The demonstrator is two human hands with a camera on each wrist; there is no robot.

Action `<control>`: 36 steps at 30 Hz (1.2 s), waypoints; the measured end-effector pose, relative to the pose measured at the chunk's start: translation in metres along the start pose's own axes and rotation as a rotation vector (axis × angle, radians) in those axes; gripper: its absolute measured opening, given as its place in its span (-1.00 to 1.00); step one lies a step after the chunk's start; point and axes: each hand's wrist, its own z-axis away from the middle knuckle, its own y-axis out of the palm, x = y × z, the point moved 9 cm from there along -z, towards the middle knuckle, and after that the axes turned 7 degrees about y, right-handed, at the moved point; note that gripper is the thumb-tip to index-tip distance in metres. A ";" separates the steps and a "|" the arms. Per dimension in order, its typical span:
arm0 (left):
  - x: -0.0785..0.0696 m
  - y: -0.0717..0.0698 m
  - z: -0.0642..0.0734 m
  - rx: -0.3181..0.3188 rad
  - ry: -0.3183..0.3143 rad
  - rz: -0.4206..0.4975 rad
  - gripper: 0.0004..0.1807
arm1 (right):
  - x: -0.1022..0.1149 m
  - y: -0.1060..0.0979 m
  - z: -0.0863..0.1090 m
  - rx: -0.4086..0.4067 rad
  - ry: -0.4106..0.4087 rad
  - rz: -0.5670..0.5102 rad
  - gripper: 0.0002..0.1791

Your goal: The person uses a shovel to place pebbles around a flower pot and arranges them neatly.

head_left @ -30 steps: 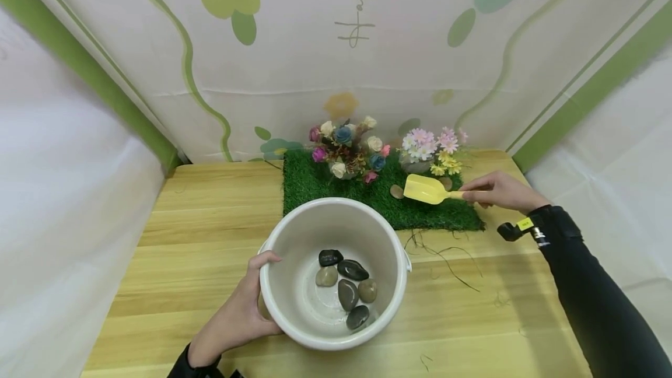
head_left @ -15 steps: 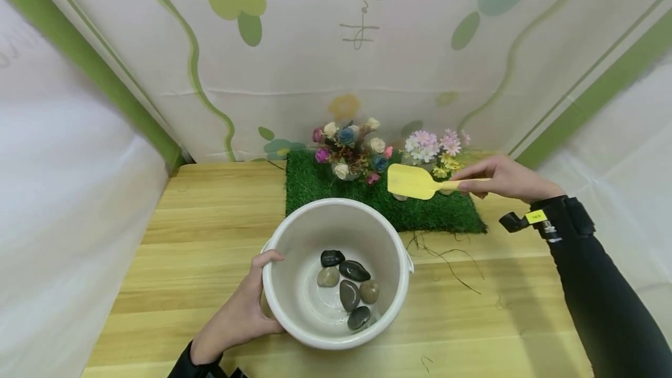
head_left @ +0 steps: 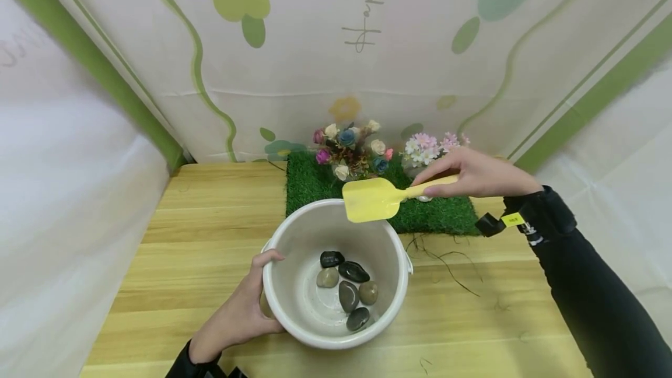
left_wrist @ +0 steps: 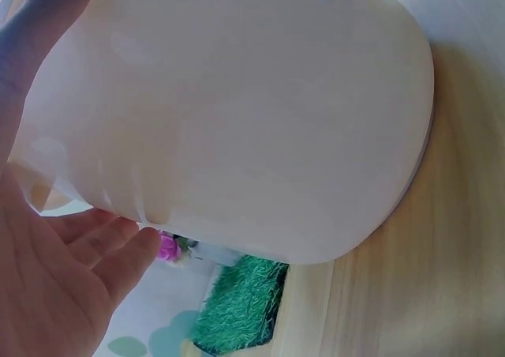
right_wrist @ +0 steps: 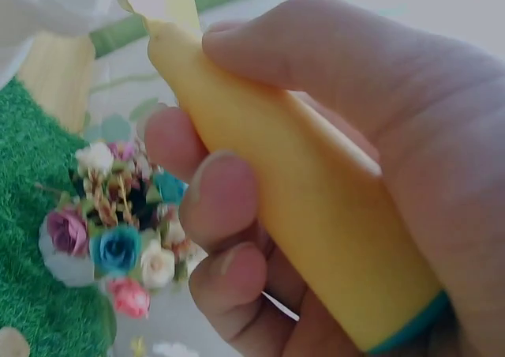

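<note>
Colourful flowers point(head_left: 350, 153) stand on green turf point(head_left: 441, 216).

The person's right hand point(head_left: 467, 174) is bare, with short fingernails. Just behind it, a black strap point(head_left: 559, 212) wraps the wrist, carrying a small black mount point(head_left: 489, 224) with a bright yellow label point(head_left: 513, 220) and white markings point(head_left: 534, 238), too small to read. Beyond the strap, a plain black sleeve point(head_left: 598, 290) covers the forearm. Behind the left hand point(head_left: 247, 308), also bare, a black cuff point(head_left: 188, 362) circles the wrist.
</note>
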 end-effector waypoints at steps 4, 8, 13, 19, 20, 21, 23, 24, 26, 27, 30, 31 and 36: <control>0.000 -0.001 -0.001 0.000 -0.007 -0.004 0.05 | 0.022 0.011 -0.011 0.072 -0.039 0.020 -0.71; -0.001 -0.002 -0.001 -0.002 -0.013 -0.011 0.05 | 0.041 0.023 -0.022 0.128 -0.045 0.089 -0.75; 0.000 -0.002 -0.001 -0.001 -0.024 -0.018 0.05 | 0.060 0.038 -0.038 0.174 -0.060 0.171 -0.80; 0.001 -0.002 -0.001 0.000 -0.030 -0.016 0.03 | 0.079 0.060 -0.054 0.215 -0.101 0.277 -0.84; 0.001 -0.002 -0.001 0.001 -0.029 -0.014 0.03 | 0.080 0.064 -0.057 0.221 -0.099 0.303 -0.84; 0.001 -0.002 -0.001 0.002 -0.026 -0.012 0.03 | 0.082 0.068 -0.060 0.228 -0.096 0.324 -0.85; 0.001 -0.001 -0.001 0.002 -0.019 -0.004 0.03 | 0.084 0.075 -0.064 0.243 -0.093 0.363 -0.87; 0.000 -0.001 -0.001 0.002 -0.013 -0.002 0.03 | 0.085 0.078 -0.067 0.248 -0.093 0.378 -0.89; 0.000 -0.001 -0.001 0.002 -0.002 -0.002 0.03 | 0.087 0.084 -0.070 0.257 -0.096 0.402 -0.94; 0.000 -0.001 -0.001 0.003 0.003 -0.001 0.03 | 0.089 0.087 -0.072 0.262 -0.101 0.413 -0.93; 0.000 0.000 -0.001 0.005 0.012 0.000 0.03 | 0.091 0.094 -0.076 0.263 -0.102 0.461 -0.78; 0.000 0.000 -0.001 0.005 0.013 0.000 0.03 | 0.092 0.095 -0.077 0.260 -0.099 0.482 -0.75; 0.000 0.000 -0.001 0.002 0.014 0.004 0.03 | 0.093 0.108 -0.084 0.261 -0.069 0.579 -0.66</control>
